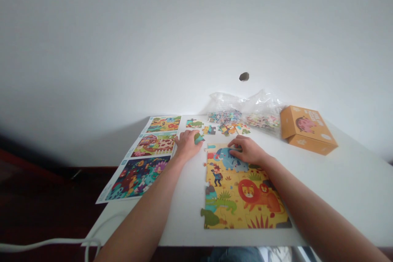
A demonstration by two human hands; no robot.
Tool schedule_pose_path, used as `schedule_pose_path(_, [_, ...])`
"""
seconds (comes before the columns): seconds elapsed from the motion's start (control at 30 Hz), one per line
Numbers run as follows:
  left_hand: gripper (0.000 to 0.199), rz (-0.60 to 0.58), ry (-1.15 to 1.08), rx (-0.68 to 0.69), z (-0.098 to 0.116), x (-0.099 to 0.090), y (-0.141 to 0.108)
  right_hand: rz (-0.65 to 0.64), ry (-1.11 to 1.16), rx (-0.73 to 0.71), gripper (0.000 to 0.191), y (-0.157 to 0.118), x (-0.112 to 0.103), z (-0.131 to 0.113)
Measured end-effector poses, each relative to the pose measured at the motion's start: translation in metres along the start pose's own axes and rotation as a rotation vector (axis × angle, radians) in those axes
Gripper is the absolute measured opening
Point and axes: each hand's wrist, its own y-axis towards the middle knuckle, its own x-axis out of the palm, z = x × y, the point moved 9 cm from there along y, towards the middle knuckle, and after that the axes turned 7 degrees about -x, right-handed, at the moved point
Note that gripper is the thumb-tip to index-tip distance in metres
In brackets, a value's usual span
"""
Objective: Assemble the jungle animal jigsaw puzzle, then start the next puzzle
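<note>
A partly joined jigsaw puzzle (229, 186) lies flat near the table's front edge, showing elephants, lions, a crocodile and an explorer on yellow ground. Its left edge has open tabs and notches. My left hand (188, 143) is closed on a green and teal puzzle piece (199, 138), just beyond the puzzle's upper left corner. Across the puzzle's upper part rests my right hand (248, 149), thumb and forefinger apart, touching it by the blue elephant. Beyond both hands lie loose pieces: a green and teal one (194, 123), a blue-grey one (210, 129) and several orange ones (229, 129).
A printed picture sheet (129, 155) with three scenes lies at the left. Clear bags of pieces (225, 115) (262, 119) sit against the wall. An orange box (308, 129) stands at the back right. A white cable (49, 242) crosses the lower left corner.
</note>
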Motion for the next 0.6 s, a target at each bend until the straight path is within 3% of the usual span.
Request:
schedule_pose_path(0.2, [0.036,0.041,0.015,0.022,0.0,-0.006,0.0,0.004,-0.005,-0.003,0.023,0.0,0.0,-0.001])
schedule_pose_path(0.3, [0.044,0.051,0.016,0.069,0.003,-0.006,-0.001,0.007,-0.009,0.001,0.023,0.0,0.0,0.0])
schedule_pose_path(0.5, [0.044,-0.094,0.032,0.21,0.018,0.012,-0.007,-0.001,-0.008,0.005,0.023,0.0,0.0,0.0])
schedule_pose_path(0.6, [0.041,-0.079,0.043,0.216,0.02,0.009,-0.008,0.001,-0.005,0.003,0.023,0.0,-0.001,-0.001])
